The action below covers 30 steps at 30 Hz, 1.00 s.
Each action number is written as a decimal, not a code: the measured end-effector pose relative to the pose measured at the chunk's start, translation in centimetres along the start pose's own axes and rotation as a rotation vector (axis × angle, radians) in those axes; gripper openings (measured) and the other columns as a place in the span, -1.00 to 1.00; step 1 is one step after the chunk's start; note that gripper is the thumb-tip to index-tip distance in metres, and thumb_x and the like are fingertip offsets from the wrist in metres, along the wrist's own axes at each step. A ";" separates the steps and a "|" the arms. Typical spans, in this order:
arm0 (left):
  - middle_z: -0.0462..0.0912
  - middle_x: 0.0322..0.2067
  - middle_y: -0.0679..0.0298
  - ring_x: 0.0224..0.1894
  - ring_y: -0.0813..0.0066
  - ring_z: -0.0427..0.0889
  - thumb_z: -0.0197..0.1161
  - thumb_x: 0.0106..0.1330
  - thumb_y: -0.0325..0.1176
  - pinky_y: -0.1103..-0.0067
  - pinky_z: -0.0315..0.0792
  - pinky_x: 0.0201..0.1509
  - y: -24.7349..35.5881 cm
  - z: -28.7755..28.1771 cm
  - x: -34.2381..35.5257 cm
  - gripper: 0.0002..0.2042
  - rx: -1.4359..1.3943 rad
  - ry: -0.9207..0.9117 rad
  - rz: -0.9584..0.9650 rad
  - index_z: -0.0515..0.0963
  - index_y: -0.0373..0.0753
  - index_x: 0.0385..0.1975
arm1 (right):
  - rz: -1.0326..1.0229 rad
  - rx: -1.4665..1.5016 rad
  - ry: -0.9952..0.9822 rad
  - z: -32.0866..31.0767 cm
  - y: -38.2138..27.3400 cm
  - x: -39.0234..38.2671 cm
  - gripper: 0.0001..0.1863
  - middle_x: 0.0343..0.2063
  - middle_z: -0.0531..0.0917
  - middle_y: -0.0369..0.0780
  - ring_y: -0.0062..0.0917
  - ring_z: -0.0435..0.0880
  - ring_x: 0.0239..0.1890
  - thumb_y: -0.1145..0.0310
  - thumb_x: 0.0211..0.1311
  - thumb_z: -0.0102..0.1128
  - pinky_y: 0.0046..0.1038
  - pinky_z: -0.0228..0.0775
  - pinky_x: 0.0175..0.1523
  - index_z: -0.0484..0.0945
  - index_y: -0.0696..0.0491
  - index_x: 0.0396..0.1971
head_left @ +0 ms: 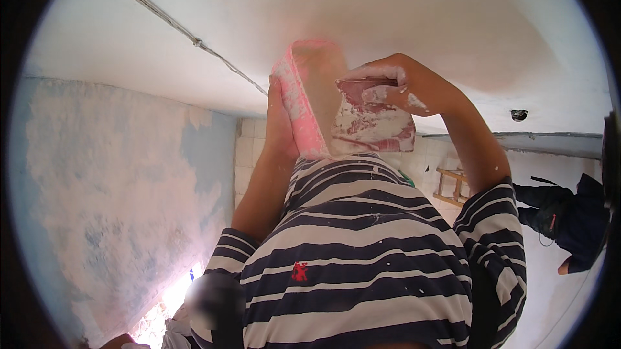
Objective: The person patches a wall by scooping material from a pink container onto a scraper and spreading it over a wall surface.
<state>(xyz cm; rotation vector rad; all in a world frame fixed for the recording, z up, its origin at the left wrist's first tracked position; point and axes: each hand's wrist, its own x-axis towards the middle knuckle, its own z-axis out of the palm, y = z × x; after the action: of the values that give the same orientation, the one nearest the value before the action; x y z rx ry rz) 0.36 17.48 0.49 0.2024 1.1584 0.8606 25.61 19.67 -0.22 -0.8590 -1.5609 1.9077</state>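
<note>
Tray (303,106) in the left hand (281,122), blade (378,122) in the right (402,84)

So from my end of the feed, the pink tray is up in front of the striped shirt (356,232), long axis running roughly away from it. Left hand is wrapped along the tray's left edge, thumb by the far left corner. Right hand is pinching the smeared blade by its far edge, fingers pressed together on it.

The relation I'd watch: the blade sits right at the tray's right edge, so from the right hand the tray lies directly left.

Annoying bits: the blade covers part of that right edge, so I can't tell if they touch. The tray's far right corner is a blur, and the left fingers underneath are hidden. Also can't make out if the near end rests on the shirt.
</note>
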 end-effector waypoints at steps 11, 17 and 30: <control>0.44 0.24 0.18 0.25 0.25 0.44 -0.33 0.57 0.13 0.34 0.36 0.32 -4.7 -2.8 -1.5 -0.40 -0.146 -0.146 0.087 0.26 -0.20 0.35 | -0.031 0.554 0.539 3.2 1.1 -8.3 -0.48 -0.14 0.67 -0.28 -0.64 0.64 -0.11 0.48 0.13 0.33 -0.57 0.50 0.06 0.50 0.19 0.14; 0.56 0.04 0.23 0.07 0.28 0.59 -0.19 0.56 0.08 0.35 0.55 0.10 -20.4 -8.8 0.5 -0.50 -0.297 -0.392 0.508 0.37 -0.15 0.23 | -0.526 0.346 0.505 6.6 9.4 -16.7 -0.55 -0.12 0.59 -0.32 -0.64 0.57 -0.04 0.52 0.17 0.35 -0.52 0.41 0.12 0.45 0.13 0.07; 0.58 0.01 0.27 0.01 0.27 0.60 -0.16 0.50 0.18 0.31 0.55 0.02 -18.0 -16.9 6.3 -0.47 -0.322 -0.671 0.507 0.41 -0.11 0.16 | -1.350 -0.604 1.930 -2.1 4.4 -17.6 -0.74 -0.20 0.68 -0.21 -0.55 0.61 -0.08 0.49 0.40 0.12 -0.50 0.46 0.00 0.56 0.21 0.03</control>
<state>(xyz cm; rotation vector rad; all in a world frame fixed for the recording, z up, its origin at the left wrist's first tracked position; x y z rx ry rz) -4.60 4.95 -21.18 0.4878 0.3278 1.2823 38.82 7.23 -2.32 -0.8450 -0.7141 -0.5600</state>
